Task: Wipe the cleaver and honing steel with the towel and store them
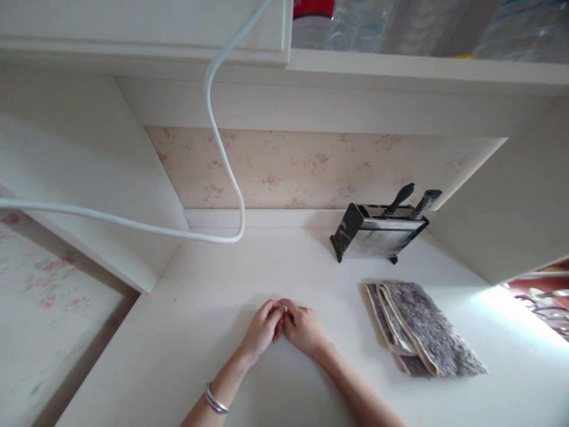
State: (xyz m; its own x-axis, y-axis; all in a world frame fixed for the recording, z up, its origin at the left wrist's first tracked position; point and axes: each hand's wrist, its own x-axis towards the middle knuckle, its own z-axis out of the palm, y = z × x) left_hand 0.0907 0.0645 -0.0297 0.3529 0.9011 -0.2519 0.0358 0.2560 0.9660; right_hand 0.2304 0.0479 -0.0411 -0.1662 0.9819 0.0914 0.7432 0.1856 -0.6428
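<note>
Nearest of all are the two bare forearms coming up from the near edge, the left one wearing a silver bangle point(216, 402) at the wrist. They meet at the middle of the white counter point(186, 332), where the left hand point(263, 330) and the right hand point(304, 328) press together, fingertips touching. Both are curled narrow, and something small and pale shows between the fingertips; it is too small to name, and I cannot tell whether either hand truly grips it or whether it is just a nail. To the right, well apart from the hands, lies a folded grey cloth point(422, 329) with a pale edging, flat on the counter and untouched. Beyond it, against the far wall, stands a dark knife block point(377, 237) with two black handles sticking out of it. A white cable point(222, 142) loops down from above on the left and trails across to the far left corner. On the shelf overhead sit clear plastic bottles point(355, 24), one with a red cap. As for progress, it looks early to me: the work seems confined to whatever sits between the fingertips, and nothing on the counter appears disturbed.
</note>
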